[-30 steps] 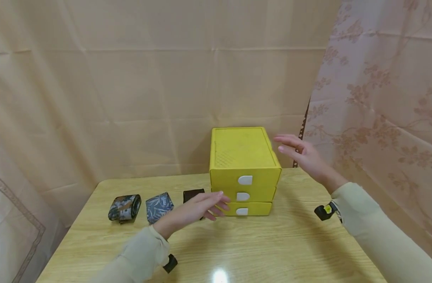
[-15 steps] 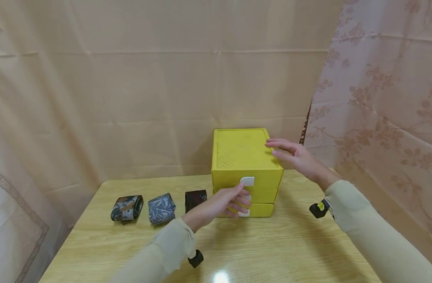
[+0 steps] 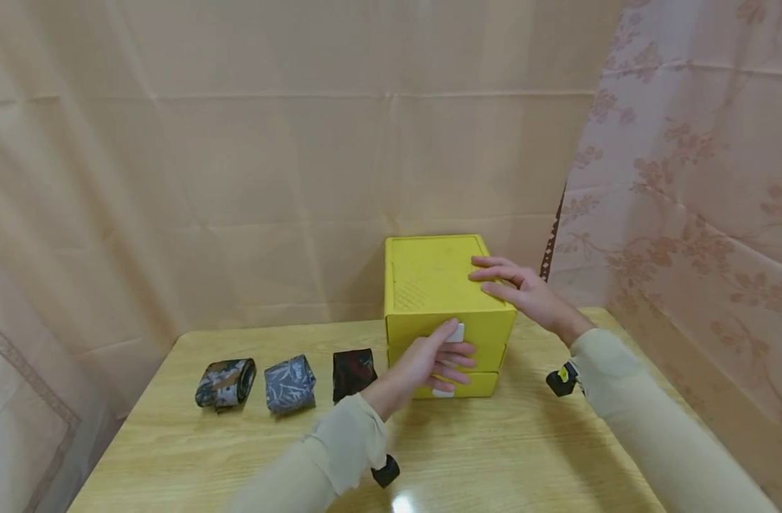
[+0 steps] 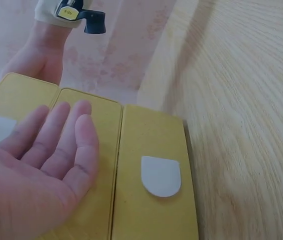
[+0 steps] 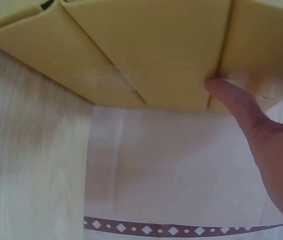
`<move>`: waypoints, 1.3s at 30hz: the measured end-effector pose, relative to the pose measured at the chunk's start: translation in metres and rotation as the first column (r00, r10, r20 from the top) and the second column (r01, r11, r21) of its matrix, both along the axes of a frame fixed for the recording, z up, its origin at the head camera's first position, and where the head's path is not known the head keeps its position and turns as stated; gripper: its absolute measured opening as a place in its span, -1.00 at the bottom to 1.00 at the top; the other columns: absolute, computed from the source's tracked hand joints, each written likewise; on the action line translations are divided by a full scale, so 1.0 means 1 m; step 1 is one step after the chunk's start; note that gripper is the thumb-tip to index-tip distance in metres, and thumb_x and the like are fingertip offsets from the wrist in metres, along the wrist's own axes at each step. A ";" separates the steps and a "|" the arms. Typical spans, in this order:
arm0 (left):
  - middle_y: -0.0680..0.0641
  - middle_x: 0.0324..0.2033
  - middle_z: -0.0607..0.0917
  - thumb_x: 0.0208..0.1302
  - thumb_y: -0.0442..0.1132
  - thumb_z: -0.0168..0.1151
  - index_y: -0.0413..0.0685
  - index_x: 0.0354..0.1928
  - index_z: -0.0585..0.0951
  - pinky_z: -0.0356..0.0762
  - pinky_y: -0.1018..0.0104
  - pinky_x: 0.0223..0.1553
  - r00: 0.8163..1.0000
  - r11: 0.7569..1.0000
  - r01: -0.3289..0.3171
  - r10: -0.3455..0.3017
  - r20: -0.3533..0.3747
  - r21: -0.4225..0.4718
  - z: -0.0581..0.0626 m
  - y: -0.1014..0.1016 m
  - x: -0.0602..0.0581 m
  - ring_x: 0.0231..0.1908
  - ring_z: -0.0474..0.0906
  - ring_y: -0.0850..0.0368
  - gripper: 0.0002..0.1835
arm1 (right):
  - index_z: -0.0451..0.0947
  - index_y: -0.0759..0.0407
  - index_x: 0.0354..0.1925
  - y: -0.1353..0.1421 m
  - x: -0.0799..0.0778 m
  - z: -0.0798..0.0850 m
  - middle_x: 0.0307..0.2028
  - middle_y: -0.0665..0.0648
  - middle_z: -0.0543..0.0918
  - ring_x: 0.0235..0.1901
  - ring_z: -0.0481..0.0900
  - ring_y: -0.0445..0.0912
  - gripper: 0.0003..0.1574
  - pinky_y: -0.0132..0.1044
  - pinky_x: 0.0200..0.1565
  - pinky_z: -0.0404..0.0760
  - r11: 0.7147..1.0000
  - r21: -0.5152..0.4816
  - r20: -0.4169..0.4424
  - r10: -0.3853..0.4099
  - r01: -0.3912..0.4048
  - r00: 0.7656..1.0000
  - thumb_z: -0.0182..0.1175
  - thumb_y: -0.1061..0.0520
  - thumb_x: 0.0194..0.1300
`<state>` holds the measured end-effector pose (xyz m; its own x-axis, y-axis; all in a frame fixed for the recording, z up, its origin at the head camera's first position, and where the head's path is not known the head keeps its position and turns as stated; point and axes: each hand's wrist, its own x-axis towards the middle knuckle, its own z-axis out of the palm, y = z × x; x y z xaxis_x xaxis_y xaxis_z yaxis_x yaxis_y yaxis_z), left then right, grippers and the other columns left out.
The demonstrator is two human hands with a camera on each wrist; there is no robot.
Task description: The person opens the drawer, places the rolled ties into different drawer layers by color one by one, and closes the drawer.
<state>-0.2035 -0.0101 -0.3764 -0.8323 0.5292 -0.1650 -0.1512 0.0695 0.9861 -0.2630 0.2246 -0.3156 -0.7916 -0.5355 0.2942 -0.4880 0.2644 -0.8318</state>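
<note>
Your right hand's point(image 3: 525, 291) spread fingers rest over the yellow three-drawer box point(image 3: 429, 271), at one o'clock on the pale wooden table point(image 3: 493, 456); your left hand's point(image 3: 429, 362) fingers extend, slightly apart, before its closed drawers. Seemingly little is done: three folded patterned cloths point(image 3: 290, 383) lie at nine o'clock.

Wooden table point(image 3: 179, 456) before a beige curtain point(image 3: 288, 171)

The beige curtain fills the head view's top; a pink floral curtain point(image 3: 705, 164) covers the right side. At the lower left edge hangs a white cloth point(image 3: 19, 406) with a patterned border. Rightward from lower left, on the table, lie a camouflage roll point(image 3: 224, 383), a grey-blue leaf-print cloth point(image 3: 290, 385) and a dark folded cloth point(image 3: 352, 372). In the right wrist view, a diamond-patterned band point(image 5: 159, 230) crosses the bottom.
</note>
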 end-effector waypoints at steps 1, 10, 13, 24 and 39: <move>-0.06 -0.09 0.70 0.14 0.53 -0.15 -0.02 0.00 0.65 0.54 -0.07 -0.09 1.000 1.000 -0.010 0.010 -0.003 -0.004 0.000 0.001 0.000 -0.19 0.66 -0.02 -0.16 | 0.49 0.25 0.16 0.000 0.000 -0.001 0.38 0.16 0.20 0.40 -0.02 -0.01 -0.62 0.16 0.29 0.05 1.000 -0.007 -0.003 0.002 -0.002 1.000 0.01 0.18 0.45; -0.05 -0.14 0.71 0.15 0.53 -0.16 -0.01 -0.05 0.68 0.54 -0.06 -0.12 0.999 0.999 -0.044 0.044 -0.018 -0.022 -0.002 0.005 0.002 -0.24 0.67 -0.01 -0.18 | 0.52 0.17 0.15 0.000 0.003 -0.006 0.40 0.10 0.17 0.39 0.02 0.01 -0.63 0.18 0.26 0.08 0.999 0.002 -0.003 -0.045 0.045 0.999 -0.02 0.11 0.48; -0.05 -0.13 0.71 0.16 0.52 -0.16 0.01 -0.03 0.68 0.54 -0.06 -0.11 0.999 0.999 -0.039 0.039 -0.018 -0.017 -0.003 0.006 0.003 -0.24 0.67 0.00 -0.19 | 0.51 0.16 0.16 0.001 0.005 -0.008 0.45 0.03 0.04 0.41 -0.07 0.04 -0.60 0.25 0.25 0.04 0.998 0.010 0.018 -0.070 0.069 0.997 -0.03 0.07 0.48; -0.03 -0.13 0.71 0.16 0.53 -0.17 0.06 0.00 0.66 0.55 -0.03 -0.11 0.998 0.998 -0.053 0.052 -0.019 -0.020 -0.001 0.004 0.003 -0.26 0.68 0.00 -0.21 | 0.52 -0.12 0.18 0.012 -0.013 -0.029 0.43 -0.20 0.01 0.41 -0.05 -0.05 -0.61 0.23 0.24 0.10 0.996 0.036 0.011 -0.087 0.087 0.996 0.01 -0.06 0.45; -0.04 -0.10 0.70 0.18 0.51 -0.18 0.07 0.03 0.65 0.59 0.12 -0.23 0.999 0.999 -0.033 0.033 -0.007 -0.020 -0.003 0.005 0.000 -0.26 0.68 0.00 -0.22 | 0.45 -0.12 0.23 0.015 -0.012 -0.030 0.45 -0.22 -0.08 0.43 -0.13 -0.02 -0.59 0.31 0.21 0.05 0.998 0.050 0.008 -0.030 0.030 1.000 0.00 0.01 0.46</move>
<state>-0.2036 -0.0053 -0.3793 -0.8505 0.4979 -0.1694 -0.1468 0.0846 0.9855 -0.2749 0.2398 -0.3458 -0.8100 -0.5253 0.2606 -0.4719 0.3200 -0.8215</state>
